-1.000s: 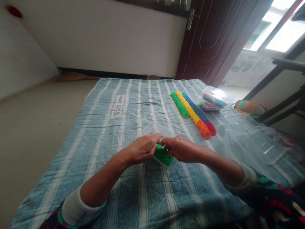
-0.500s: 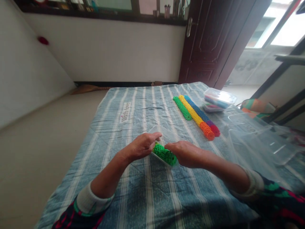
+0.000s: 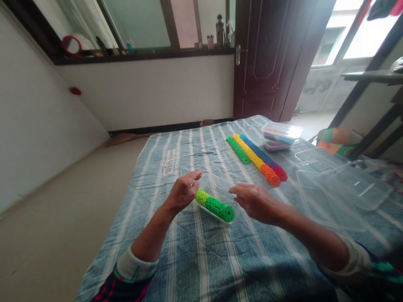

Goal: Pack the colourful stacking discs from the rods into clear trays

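Observation:
A small clear plastic box (image 3: 217, 181) stands on the striped cloth in front of me. In it, along the near side, lies a roll of stacked perforated discs, yellow-green (image 3: 202, 199) on the left and green (image 3: 220, 209) on the right. My left hand (image 3: 185, 191) is at the box's left end, fingers stretched forward by the rim and a gap between thumb and forefinger. Whether it touches the rim I cannot tell. Over the right side of the box, my right hand (image 3: 256, 202) has its fingers extended, holding nothing visible.
Beyond the box lie rows of discs: green (image 3: 238, 150), yellow (image 3: 248, 152) ending in orange (image 3: 270, 175), and blue (image 3: 256, 151) ending in red. Lidded boxes (image 3: 282, 132) are stacked at back right. Larger clear containers (image 3: 327, 197) lie right, on the striped cloth (image 3: 157, 193).
Both hands have drawn apart and off the disc roll, which now shows along its length in the box. The camera view has tilted up slightly.

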A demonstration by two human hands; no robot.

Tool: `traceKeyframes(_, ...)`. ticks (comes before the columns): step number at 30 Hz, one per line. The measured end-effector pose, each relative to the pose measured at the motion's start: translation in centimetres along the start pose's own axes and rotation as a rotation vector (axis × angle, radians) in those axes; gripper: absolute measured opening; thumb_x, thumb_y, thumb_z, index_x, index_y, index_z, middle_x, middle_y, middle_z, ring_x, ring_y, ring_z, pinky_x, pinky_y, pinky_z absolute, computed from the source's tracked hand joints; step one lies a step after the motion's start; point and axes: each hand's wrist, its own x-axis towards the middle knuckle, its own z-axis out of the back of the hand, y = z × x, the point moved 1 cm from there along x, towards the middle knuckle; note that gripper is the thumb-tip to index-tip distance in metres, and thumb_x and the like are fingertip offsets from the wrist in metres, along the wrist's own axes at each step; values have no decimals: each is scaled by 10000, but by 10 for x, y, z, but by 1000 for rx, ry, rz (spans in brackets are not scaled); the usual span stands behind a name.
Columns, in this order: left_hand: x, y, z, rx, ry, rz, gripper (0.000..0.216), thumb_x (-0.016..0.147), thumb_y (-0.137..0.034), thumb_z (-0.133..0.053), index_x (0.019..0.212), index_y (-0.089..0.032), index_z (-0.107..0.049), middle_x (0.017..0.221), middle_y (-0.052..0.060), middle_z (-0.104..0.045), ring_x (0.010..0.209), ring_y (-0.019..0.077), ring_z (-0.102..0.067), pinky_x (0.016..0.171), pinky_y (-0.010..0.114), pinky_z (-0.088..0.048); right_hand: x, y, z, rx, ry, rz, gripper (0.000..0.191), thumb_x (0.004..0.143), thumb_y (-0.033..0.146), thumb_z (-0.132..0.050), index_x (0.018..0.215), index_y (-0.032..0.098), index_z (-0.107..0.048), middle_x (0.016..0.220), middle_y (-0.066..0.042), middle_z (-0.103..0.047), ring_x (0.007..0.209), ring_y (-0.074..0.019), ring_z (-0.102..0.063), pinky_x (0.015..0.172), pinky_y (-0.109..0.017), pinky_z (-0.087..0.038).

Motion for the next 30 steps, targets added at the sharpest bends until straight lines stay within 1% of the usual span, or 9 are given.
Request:
traceKeyframes(2, 1, 8, -5, 81, -28, 46, 339, 827, -248, -463, 1096, -135, -636, 1085, 122, -702, 925, 217, -675, 852, 333, -530, -6, -2, -1, 68, -73, -2, 224, 896, 138, -460, 1057, 162, -613, 930, -82, -675, 837, -174, -620, 730, -297, -458)
traceKeyframes(4, 1, 13, -11, 142, -5, 105, 353, 816, -247, -469, 1113, -144, -628, 1071, 113, -706, 901, 211, -677, 841, 325, -526, -8, 0, -5, 111, -96, 8, 241, 902, 134, -442, 1069, 158, -613, 934, -82, -673, 855, -176, -616, 747, -306, -462)
traceKeyframes(6, 0, 15, -14, 174, 59, 175, 370, 835, -257, -452, 1150, -151, -614, 1013, 98, -720, 874, 204, -682, 821, 308, -520, -5, 4, -9, 111, -65, 24, 247, 894, 118, -436, 1062, 162, -612, 922, -74, -670, 850, -172, -609, 733, -297, -455)
traceKeyframes(9, -3, 12, -16, 217, 181, 268, 395, 882, -298, -411, 1188, -141, -605, 945, 102, -735, 874, 221, -689, 806, 307, -502, 4, 12, -16, 46, 43, 25, 212, 868, 92, -445, 971, 180, -608, 844, -43, -655, 759, -155, -587, 645, -269, -409)
traceKeyframes(13, -5, 6, -14, 262, 237, 326, 337, 887, -297, -417, 1094, -181, -655, 936, 98, -738, 898, 231, -683, 791, 299, -477, 12, 19, -23, -35, 171, 29, 156, 829, 67, -469, 837, 192, -563, 703, -5, -605, 609, -132, -515, 554, -278, -306)
traceKeyframes(18, -4, 0, -8, 291, 284, 356, 267, 877, -273, -419, 917, -192, -670, 796, 88, -716, 786, 225, -669, 695, 279, -439, 12, 17, -24, -103, 156, 32, 156, 826, 55, -468, 834, 185, -554, 697, -10, -601, 616, -134, -490, 603, -296, -311)
traceKeyframes(21, -3, -4, -3, 315, 320, 360, 248, 878, -255, -399, 804, -195, -628, 696, 64, -675, 692, 201, -644, 621, 255, -398, 8, 14, -19, -91, 78, 39, 160, 864, 85, -455, 861, 179, -585, 715, -20, -606, 644, -139, -501, 621, -292, -335)
traceKeyframes(24, -3, -7, -1, 312, 370, 384, 262, 885, -247, -363, 723, -199, -562, 608, 33, -618, 585, 172, -597, 546, 235, -345, 3, 9, -12, -46, -84, 70, 178, 906, 136, -444, 897, 170, -618, 707, -26, -608, 650, -141, -514, 631, -286, -369)
traceKeyframes(30, -3, -9, -5, 257, 375, 401, 267, 864, -232, -343, 744, -204, -581, 627, 29, -621, 607, 179, -602, 548, 238, -354, -6, -15, -3, 61, -439, 60, 211, 924, 159, -454, 856, 182, -652, 690, -33, -634, 659, -145, -578, 641, -278, -451)
